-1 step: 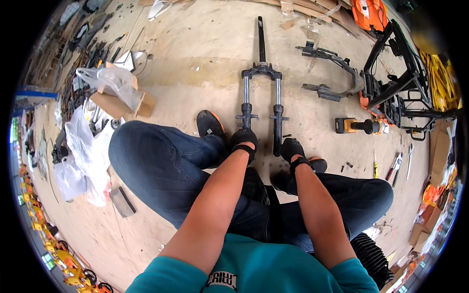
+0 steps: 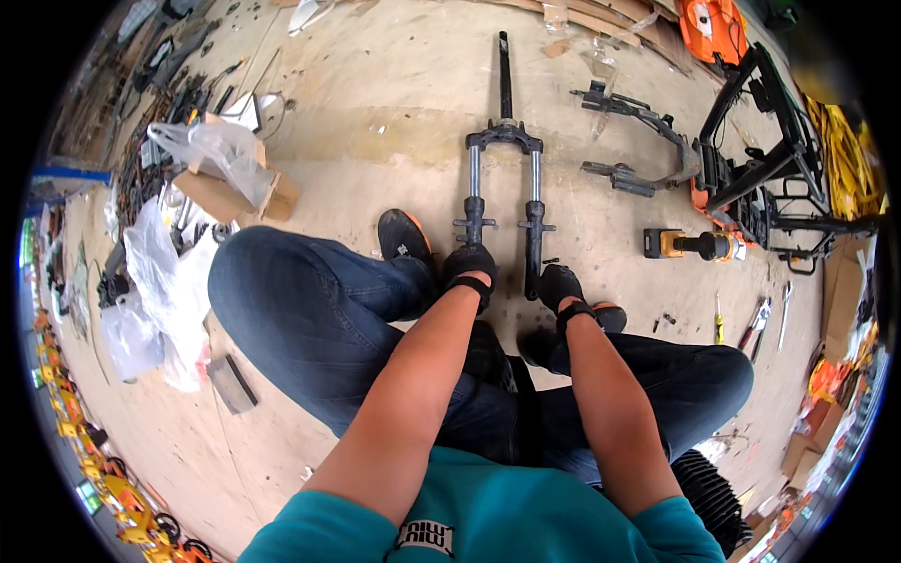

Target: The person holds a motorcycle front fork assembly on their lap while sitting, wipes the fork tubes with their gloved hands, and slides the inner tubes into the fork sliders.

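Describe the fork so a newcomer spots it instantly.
Start at the jeans-clad legs. Ahead, on the floor, lies the fork, its long black stem pointing away. Two parallel silver tubes set it apart from the black frame at right.

My black-gloved left hand (image 2: pixel 469 265) clasps one leg of a black-and-silver, two-legged metal fork (image 2: pixel 507 134) on the beige floor (image 2: pixel 375 174), my black-gloved right hand (image 2: pixel 560 282) just beside the other.

teal short-sleeved shirt (image 2: pixel 540 502); black-and-white patch (image 2: pixel 426 538); blue jeans (image 2: pixel 286 314); black strapped gloves (image 2: pixel 468 260); orange-trimmed dark shoes (image 2: pixel 402 235)
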`<action>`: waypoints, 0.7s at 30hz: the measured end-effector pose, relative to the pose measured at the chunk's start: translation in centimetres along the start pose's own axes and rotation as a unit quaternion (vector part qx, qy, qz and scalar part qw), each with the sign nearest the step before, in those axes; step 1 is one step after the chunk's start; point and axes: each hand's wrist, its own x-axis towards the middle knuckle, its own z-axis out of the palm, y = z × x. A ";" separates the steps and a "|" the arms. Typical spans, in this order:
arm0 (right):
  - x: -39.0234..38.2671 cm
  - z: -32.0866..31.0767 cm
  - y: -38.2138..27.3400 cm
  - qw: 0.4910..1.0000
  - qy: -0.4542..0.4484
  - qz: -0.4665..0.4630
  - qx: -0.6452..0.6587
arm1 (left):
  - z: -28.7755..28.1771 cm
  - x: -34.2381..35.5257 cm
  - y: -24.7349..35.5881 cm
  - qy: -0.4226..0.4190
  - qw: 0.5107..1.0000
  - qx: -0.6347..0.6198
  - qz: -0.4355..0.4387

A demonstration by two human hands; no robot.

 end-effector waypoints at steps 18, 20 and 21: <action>-1.5 -0.8 -1.5 0.999 0.015 -0.038 -0.005 | -6.3 -4.4 4.7 -0.129 0.980 -0.088 0.122; -1.3 0.0 -0.7 0.996 0.047 -0.076 -0.023 | -6.3 -4.3 4.6 -0.118 0.982 -0.084 0.121; -1.1 0.2 -0.3 0.998 0.027 -0.053 -0.013 | -6.4 -4.2 4.6 -0.129 0.982 -0.077 0.114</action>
